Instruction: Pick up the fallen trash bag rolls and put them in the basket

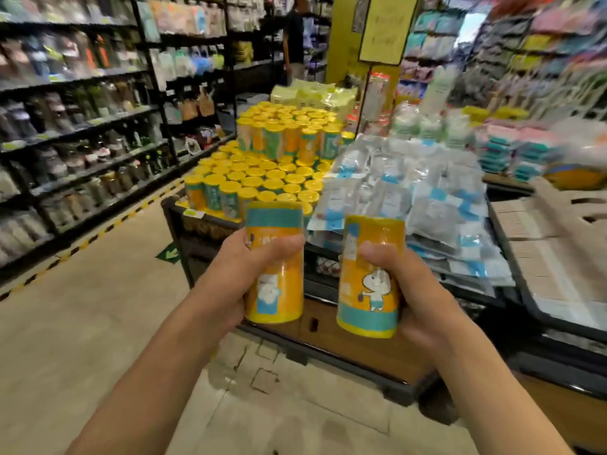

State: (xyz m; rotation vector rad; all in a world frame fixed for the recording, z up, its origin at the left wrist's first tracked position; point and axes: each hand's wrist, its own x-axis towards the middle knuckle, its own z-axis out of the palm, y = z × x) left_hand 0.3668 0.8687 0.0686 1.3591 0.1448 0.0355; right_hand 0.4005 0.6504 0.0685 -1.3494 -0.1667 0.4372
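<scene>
My left hand [230,277] grips a yellow and teal trash bag roll [274,290] upright, fingers curled round its middle. My right hand [417,290] grips a second roll of the same kind [371,297], with a cartoon figure on its wrapper, also upright. Both rolls are held side by side at chest height, just in front of the display basket [210,224], a dark low bin whose front corner is straight ahead. Inside it stand several rows of identical yellow-topped rolls [262,178], stacked in two tiers.
Clear packets with blue labels [410,198] are heaped to the right of the rolls. Cardboard boxes [558,231] sit at the far right. Dark shelving [82,142] lines the left aisle. A person [295,44] stands at the back. Beige floor [82,323] lies below my arms.
</scene>
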